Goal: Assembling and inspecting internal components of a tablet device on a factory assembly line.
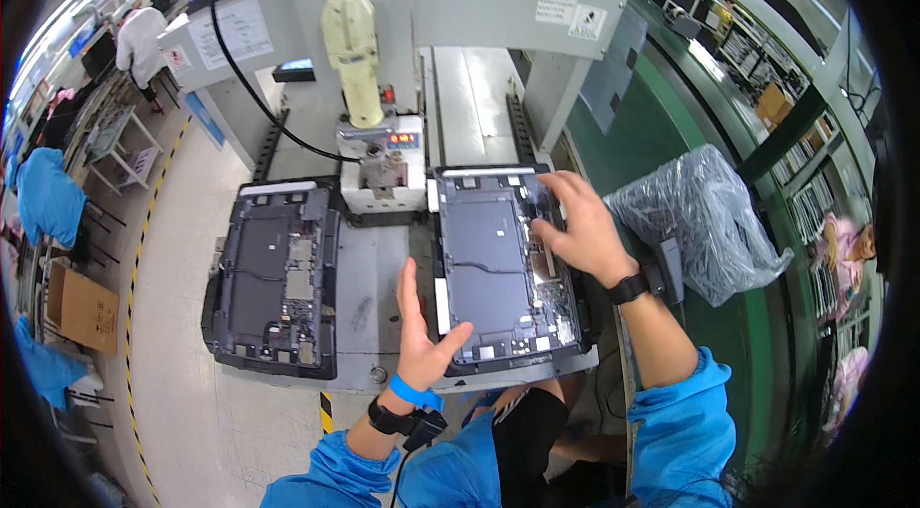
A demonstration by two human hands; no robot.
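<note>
Dark grey casing frames the right-hand flat electronic device (489, 268), its circuit boards and broad inner panel exposed, lying on the near right part of the workbench (374, 264). The person's right hand (589, 235) bends over the device's far right part, thumb and fingers spaced apart; whether they close on any part, I cannot tell. The left hand (423, 343) stands beside its near left edge, empty, thumb spread from the upright fingers and reaching toward the rim; contact there is unclear. The two hands are well apart, on opposite sides of the device. To the left lies a similar exposed device (261, 268). Between the two, at their far ends, sits a white unit (383, 184) with a lit red display, below a pale yellow tool (353, 57). A grey metal beam (489, 10) crosses the far side. Farther right, a plastic-wrapped bundle (695, 220) rests on a green surface (661, 125).
</note>
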